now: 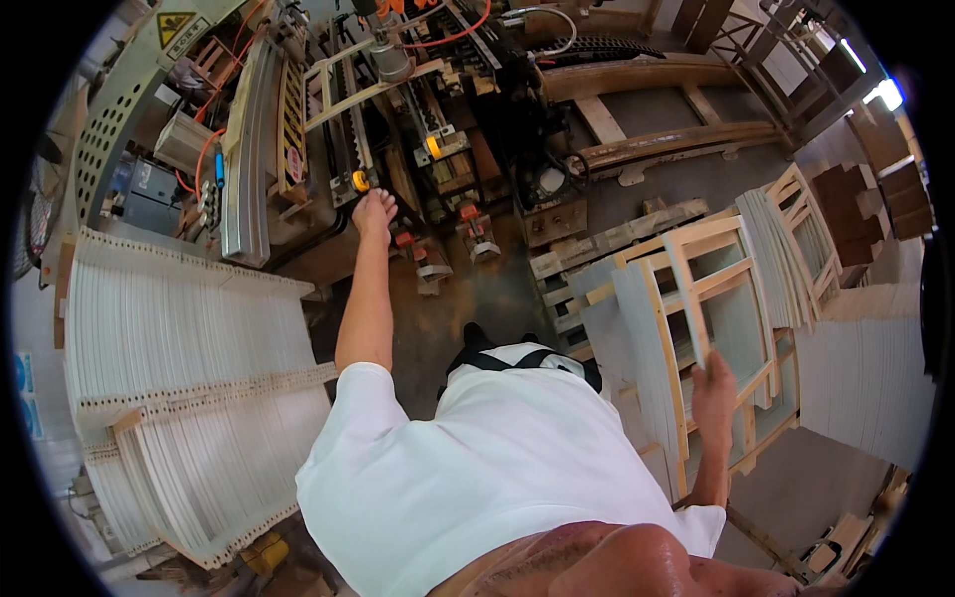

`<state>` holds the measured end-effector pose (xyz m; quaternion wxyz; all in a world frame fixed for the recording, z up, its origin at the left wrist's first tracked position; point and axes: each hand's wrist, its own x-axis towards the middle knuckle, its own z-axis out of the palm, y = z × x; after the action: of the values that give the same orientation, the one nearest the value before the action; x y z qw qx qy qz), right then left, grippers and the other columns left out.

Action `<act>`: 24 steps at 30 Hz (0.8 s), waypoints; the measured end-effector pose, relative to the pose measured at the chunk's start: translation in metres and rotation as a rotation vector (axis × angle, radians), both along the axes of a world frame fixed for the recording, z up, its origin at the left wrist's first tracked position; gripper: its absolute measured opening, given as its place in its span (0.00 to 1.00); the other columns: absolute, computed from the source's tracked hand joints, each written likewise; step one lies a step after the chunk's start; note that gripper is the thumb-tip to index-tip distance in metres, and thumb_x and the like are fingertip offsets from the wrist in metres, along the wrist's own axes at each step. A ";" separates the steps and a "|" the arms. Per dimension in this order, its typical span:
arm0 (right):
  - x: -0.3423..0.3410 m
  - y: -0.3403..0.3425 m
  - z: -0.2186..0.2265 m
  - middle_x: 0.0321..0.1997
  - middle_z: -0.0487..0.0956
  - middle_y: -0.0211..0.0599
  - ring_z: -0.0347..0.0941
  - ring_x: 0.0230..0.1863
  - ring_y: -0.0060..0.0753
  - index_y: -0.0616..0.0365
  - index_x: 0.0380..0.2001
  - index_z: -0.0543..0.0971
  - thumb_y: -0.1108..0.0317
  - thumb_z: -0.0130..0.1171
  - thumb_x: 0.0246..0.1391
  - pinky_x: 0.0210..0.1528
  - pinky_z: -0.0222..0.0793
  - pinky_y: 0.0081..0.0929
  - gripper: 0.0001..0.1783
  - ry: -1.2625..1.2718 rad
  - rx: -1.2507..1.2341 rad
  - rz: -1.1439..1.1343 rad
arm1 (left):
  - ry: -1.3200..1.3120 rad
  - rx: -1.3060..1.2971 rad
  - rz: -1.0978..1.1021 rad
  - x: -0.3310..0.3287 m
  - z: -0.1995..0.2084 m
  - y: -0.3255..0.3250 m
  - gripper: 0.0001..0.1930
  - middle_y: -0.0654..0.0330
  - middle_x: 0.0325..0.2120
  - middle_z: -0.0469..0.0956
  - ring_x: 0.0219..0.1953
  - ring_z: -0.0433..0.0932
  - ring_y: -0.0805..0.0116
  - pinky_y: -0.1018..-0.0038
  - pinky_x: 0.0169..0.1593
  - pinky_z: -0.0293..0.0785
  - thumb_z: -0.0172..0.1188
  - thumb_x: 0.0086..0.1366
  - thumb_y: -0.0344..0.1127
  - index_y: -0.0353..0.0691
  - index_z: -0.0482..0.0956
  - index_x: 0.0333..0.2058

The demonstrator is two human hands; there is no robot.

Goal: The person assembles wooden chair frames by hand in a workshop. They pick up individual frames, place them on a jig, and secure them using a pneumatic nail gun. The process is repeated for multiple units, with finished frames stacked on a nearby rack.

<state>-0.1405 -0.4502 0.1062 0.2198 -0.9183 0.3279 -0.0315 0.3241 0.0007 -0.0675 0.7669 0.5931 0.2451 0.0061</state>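
A wooden frame (696, 289) of pale slats stands on edge among a row of like frames and grey-white panels, and the right hand (713, 398) grips its lower slat, the fingers (708, 366) closed around the wood. Just beyond those fingers the frame's cross rails run up and away; to their outer side lean more frames (808, 234) and a stack of thin white panels (863, 373). Under the row lies a wooden pallet (612, 242) on the concrete floor.

The left hand (374, 211) is stretched far forward, its fingers (384, 197) loosely spread and touching or nearly touching a small yellow knob (360, 180) on a woodworking machine (388, 109); whether they press it I cannot tell. Beside those fingers, toward the left, a long grey metal rail (244, 159) slopes down the machine. Nearer the body on that side, two big stacks of white slats (184, 328) lie side by side.
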 end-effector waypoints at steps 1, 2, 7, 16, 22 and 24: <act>0.006 -0.002 0.010 0.48 0.76 0.55 0.73 0.51 0.47 0.70 0.53 0.70 0.73 0.56 0.55 0.53 0.67 0.34 0.23 -0.073 0.056 -0.045 | -0.030 -0.038 0.011 0.019 0.011 -0.005 0.13 0.62 0.33 0.79 0.36 0.80 0.68 0.72 0.40 0.78 0.52 0.68 0.39 0.35 0.76 0.42; 0.014 -0.004 0.017 0.48 0.76 0.53 0.73 0.50 0.44 0.71 0.53 0.70 0.73 0.55 0.56 0.53 0.67 0.33 0.22 -0.146 0.112 -0.089 | -0.045 -0.034 0.001 0.037 0.022 -0.010 0.14 0.60 0.34 0.78 0.38 0.80 0.66 0.69 0.43 0.79 0.52 0.68 0.40 0.33 0.74 0.43; 0.068 0.015 0.059 0.49 0.75 0.48 0.72 0.48 0.32 0.71 0.53 0.70 0.74 0.55 0.57 0.52 0.66 0.26 0.21 -0.240 0.265 -0.113 | -0.040 -0.165 -0.049 0.128 0.048 -0.020 0.20 0.54 0.40 0.77 0.42 0.79 0.59 0.64 0.49 0.79 0.51 0.69 0.40 0.28 0.68 0.51; 0.169 0.093 0.072 0.40 0.75 0.47 0.71 0.41 0.41 0.70 0.49 0.72 0.79 0.56 0.53 0.46 0.66 0.27 0.19 -0.368 0.070 0.206 | 0.092 -0.287 0.059 0.242 0.065 -0.017 0.31 0.46 0.49 0.68 0.49 0.74 0.50 0.58 0.51 0.80 0.50 0.69 0.47 0.31 0.56 0.61; 0.212 0.130 0.078 0.41 0.75 0.50 0.71 0.41 0.44 0.70 0.48 0.72 0.78 0.57 0.51 0.45 0.66 0.30 0.19 -0.325 0.081 0.232 | -0.009 -0.396 0.144 0.272 0.037 -0.010 0.25 0.46 0.52 0.70 0.52 0.73 0.52 0.61 0.50 0.80 0.45 0.71 0.42 0.30 0.59 0.60; 0.221 0.135 0.075 0.41 0.75 0.47 0.71 0.41 0.37 0.71 0.49 0.72 0.77 0.57 0.52 0.47 0.65 0.26 0.19 -0.306 0.074 0.226 | -0.039 -0.459 0.132 0.274 0.033 -0.010 0.24 0.46 0.51 0.69 0.52 0.73 0.52 0.61 0.51 0.80 0.45 0.71 0.41 0.28 0.60 0.58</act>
<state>0.0807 -0.3151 0.1816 0.3029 -0.9250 0.1865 -0.1339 0.5982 -0.0093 -0.0348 0.8842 0.3855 0.2634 0.0121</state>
